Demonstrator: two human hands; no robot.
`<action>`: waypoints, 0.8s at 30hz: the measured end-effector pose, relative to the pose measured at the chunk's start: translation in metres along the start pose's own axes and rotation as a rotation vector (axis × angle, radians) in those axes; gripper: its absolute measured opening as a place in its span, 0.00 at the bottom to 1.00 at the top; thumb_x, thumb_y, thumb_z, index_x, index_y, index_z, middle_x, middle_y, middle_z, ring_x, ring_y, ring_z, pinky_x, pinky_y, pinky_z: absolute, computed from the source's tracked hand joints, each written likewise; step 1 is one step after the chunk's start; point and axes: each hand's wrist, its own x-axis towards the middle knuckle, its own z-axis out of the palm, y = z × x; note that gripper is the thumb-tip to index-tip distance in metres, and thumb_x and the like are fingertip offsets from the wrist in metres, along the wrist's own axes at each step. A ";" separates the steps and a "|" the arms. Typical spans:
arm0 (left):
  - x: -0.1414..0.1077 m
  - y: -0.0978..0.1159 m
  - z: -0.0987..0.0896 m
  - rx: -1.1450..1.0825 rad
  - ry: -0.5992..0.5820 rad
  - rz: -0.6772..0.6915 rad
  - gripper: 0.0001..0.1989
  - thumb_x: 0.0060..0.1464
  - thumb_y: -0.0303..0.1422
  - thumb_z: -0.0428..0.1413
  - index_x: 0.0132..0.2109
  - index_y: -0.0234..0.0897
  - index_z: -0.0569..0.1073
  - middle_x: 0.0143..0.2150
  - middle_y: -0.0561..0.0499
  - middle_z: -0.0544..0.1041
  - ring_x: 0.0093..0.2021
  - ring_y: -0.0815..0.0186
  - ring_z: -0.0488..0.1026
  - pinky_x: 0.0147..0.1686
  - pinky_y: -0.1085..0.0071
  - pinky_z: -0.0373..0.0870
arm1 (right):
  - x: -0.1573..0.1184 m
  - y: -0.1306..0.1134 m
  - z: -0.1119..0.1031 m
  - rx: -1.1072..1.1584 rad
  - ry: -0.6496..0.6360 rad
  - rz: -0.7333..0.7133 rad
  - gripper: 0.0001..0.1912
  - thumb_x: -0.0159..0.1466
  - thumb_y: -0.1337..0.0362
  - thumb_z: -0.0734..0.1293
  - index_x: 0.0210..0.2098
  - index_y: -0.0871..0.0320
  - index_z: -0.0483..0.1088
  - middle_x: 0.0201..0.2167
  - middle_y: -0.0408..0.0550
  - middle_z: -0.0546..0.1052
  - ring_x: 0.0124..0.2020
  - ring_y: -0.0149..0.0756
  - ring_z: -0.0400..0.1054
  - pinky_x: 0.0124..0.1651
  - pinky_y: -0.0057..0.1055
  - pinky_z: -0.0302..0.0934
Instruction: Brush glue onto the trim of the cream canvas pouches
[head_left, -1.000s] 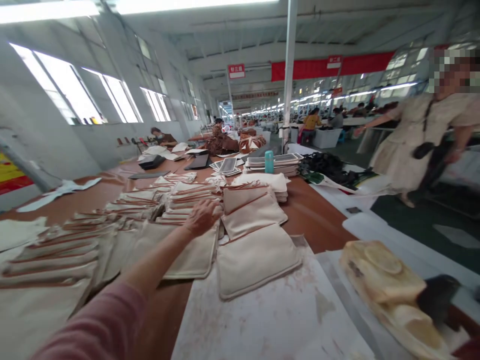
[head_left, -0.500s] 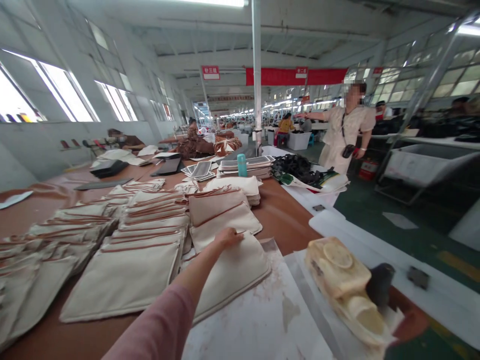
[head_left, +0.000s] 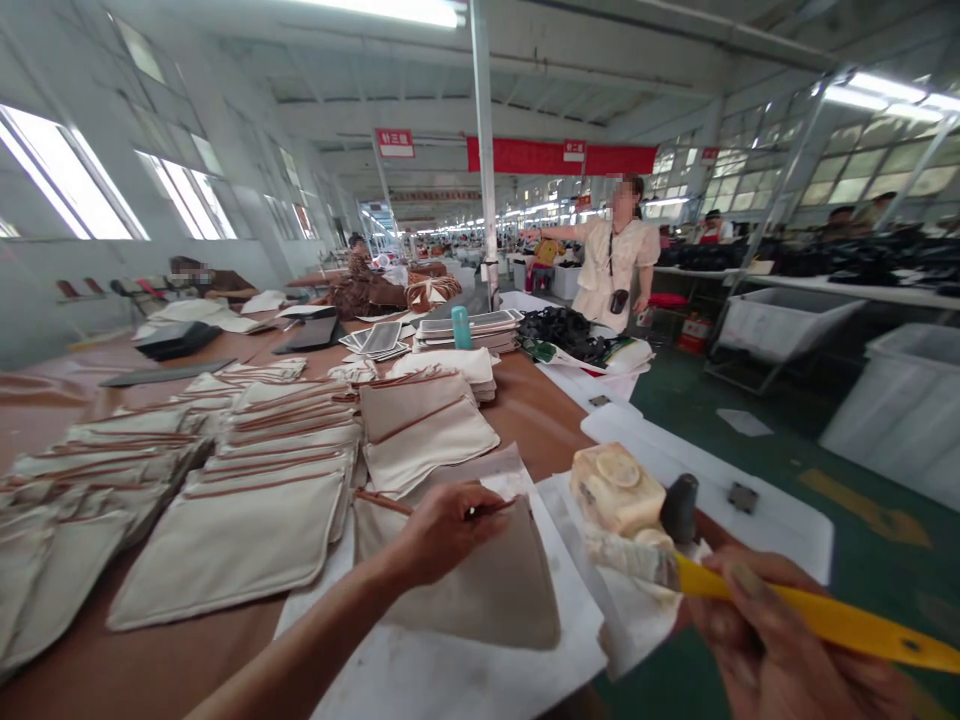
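My left hand (head_left: 454, 530) pinches the brown-trimmed upper edge of a cream fabric panel (head_left: 495, 590). That panel lies on a stained white sheet (head_left: 577, 665), in front of a stack of similar panels (head_left: 427, 430). At the lower right, my right hand (head_left: 780, 640) is closed around the yellow handle of a paintbrush (head_left: 832, 615). The brush's pale, crusted bristle end (head_left: 626, 555) rests against or just beside a glue-stained, yellowish plastic container (head_left: 619, 485); I cannot tell whether they touch. A dark, rounded object (head_left: 680, 508) stands beside the container.
Rows of cream panels (head_left: 232, 550) cover the left of the brown tabletop (head_left: 536, 415). Farther back stand a teal bottle (head_left: 460, 328) and a heap of black straps (head_left: 566, 335). Another person (head_left: 611, 260) stands beyond the table, one arm stretched out. White bins (head_left: 900, 400) stand at right.
My left hand has moved nearer, and the panel under it now lies lower on the white sheet. My right hand has come into view with the brush. The view has turned rightward.
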 end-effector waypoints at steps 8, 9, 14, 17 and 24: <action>-0.052 0.061 0.003 -0.341 -0.169 -0.110 0.16 0.58 0.42 0.57 0.39 0.33 0.79 0.32 0.52 0.72 0.31 0.69 0.65 0.29 0.76 0.59 | -0.024 -0.018 0.042 -0.244 -0.186 -0.466 0.03 0.68 0.65 0.68 0.39 0.53 0.76 0.26 0.43 0.71 0.23 0.32 0.65 0.25 0.27 0.60; -0.055 0.063 0.002 -0.380 -0.179 -0.119 0.16 0.58 0.43 0.57 0.40 0.33 0.79 0.32 0.52 0.73 0.31 0.69 0.65 0.29 0.76 0.59 | -0.024 -0.017 0.039 -0.328 -0.214 -0.537 0.04 0.68 0.66 0.67 0.40 0.53 0.75 0.27 0.43 0.72 0.25 0.33 0.66 0.26 0.27 0.61; -0.067 0.069 0.001 -0.449 -0.211 -0.155 0.20 0.56 0.47 0.58 0.43 0.33 0.79 0.33 0.51 0.75 0.31 0.68 0.66 0.28 0.76 0.59 | -0.028 -0.031 0.026 -0.442 -0.116 -0.662 0.04 0.69 0.68 0.66 0.41 0.54 0.74 0.35 0.45 0.76 0.33 0.36 0.70 0.37 0.32 0.64; -0.068 0.071 0.005 -0.441 -0.216 -0.156 0.20 0.56 0.48 0.58 0.42 0.33 0.79 0.31 0.52 0.74 0.29 0.69 0.65 0.27 0.76 0.59 | -0.036 -0.039 0.027 -0.420 -0.189 -0.631 0.05 0.69 0.68 0.66 0.41 0.53 0.73 0.32 0.44 0.75 0.31 0.36 0.69 0.35 0.32 0.63; -0.077 0.080 0.005 -0.183 -0.019 0.075 0.16 0.63 0.43 0.55 0.38 0.35 0.79 0.32 0.52 0.73 0.31 0.70 0.69 0.29 0.77 0.61 | -0.029 -0.033 0.013 -0.460 -0.134 -0.617 0.03 0.67 0.66 0.68 0.40 0.54 0.75 0.34 0.46 0.77 0.30 0.36 0.70 0.30 0.31 0.63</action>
